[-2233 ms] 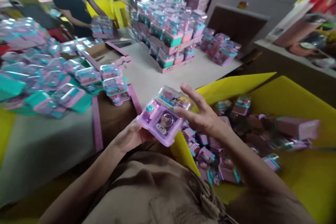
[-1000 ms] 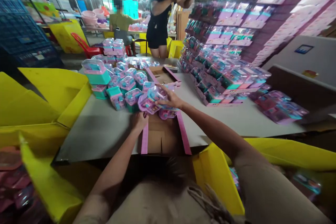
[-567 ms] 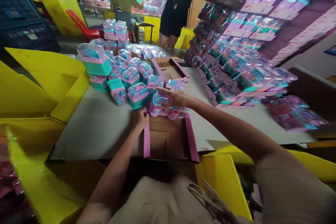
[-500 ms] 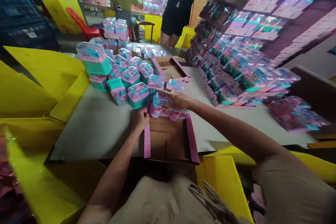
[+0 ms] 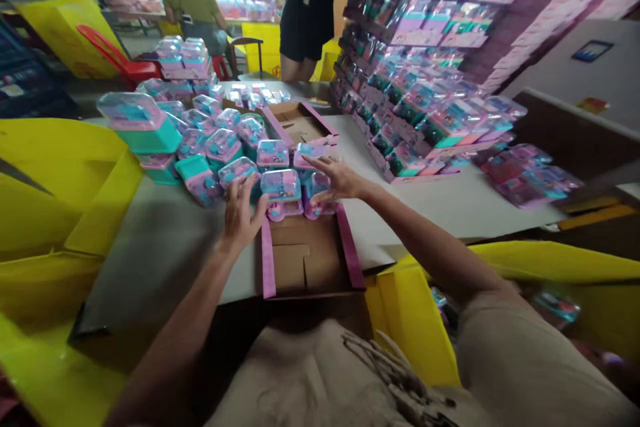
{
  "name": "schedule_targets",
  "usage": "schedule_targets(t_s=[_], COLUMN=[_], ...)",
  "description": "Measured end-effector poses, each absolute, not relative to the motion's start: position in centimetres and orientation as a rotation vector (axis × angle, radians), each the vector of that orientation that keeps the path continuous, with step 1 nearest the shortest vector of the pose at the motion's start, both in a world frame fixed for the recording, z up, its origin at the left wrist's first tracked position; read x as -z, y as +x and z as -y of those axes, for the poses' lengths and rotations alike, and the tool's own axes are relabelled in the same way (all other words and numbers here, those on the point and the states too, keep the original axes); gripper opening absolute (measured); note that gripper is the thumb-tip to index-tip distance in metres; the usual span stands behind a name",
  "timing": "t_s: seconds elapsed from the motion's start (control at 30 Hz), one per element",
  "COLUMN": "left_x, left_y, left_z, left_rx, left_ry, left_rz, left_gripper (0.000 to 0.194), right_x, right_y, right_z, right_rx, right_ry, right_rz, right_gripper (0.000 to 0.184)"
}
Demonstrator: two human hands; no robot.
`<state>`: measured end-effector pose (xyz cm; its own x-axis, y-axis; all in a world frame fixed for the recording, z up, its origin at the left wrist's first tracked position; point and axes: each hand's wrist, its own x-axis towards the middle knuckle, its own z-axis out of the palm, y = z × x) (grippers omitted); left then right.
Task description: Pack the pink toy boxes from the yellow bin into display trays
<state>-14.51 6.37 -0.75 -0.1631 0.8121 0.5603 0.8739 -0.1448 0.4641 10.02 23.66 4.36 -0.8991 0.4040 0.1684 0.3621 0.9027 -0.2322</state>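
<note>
Between hands [image 5: 241, 215] [image 5: 345, 181] (left splayed, right's hold unclear): lilac case [image 5: 281, 195], clear turquoise-edged lid [image 5: 280, 180].

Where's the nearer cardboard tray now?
In the head view, the nearer pink-edged cardboard tray sits below centre, left of a yellow box, at the near edge of the table, with clear-lidded cases in its far end.

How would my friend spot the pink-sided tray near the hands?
Find the grey table. At its near edge, before the person's tan top, lies a brown tray with pink sides. Unlike the similar tray behind, it's beside the left hand.
</note>
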Motion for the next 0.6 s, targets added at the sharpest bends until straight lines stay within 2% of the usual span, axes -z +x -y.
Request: schedule_targets(t_s=[0.1,0.2,0.43,0.6], left_x=[-1.9,-3.1,-3.4,-3.3], left_y=[-14.2,-13.8,-15.0,-13.9], left_z=[-9.9,-13.3,-14.1,-15.1], left_rx=[0.749,0.348,0.277,0.245], left_ry=[-2.377,-2.594,-2.672,-2.673], left_rz=[1.72,1.587,1.382,1.377], left_gripper=[0.084,0.085,0.078,0.071], right_x=[-3.8,-3.3,-2.8,-2.3], right_y=[12.8,13.4,14.4,13.9], right_z=[-24.2,-24.8,-26.9,-26.9], right_rx=[-0.232,-0.176,-0.206,-0.294], right_ry=[-0.678,-0.606,-0.463,-0.512], right_rz=[2.93,2.982,2.957,2.931], right_gripper=[0.109,0.097,0.103,0.109])
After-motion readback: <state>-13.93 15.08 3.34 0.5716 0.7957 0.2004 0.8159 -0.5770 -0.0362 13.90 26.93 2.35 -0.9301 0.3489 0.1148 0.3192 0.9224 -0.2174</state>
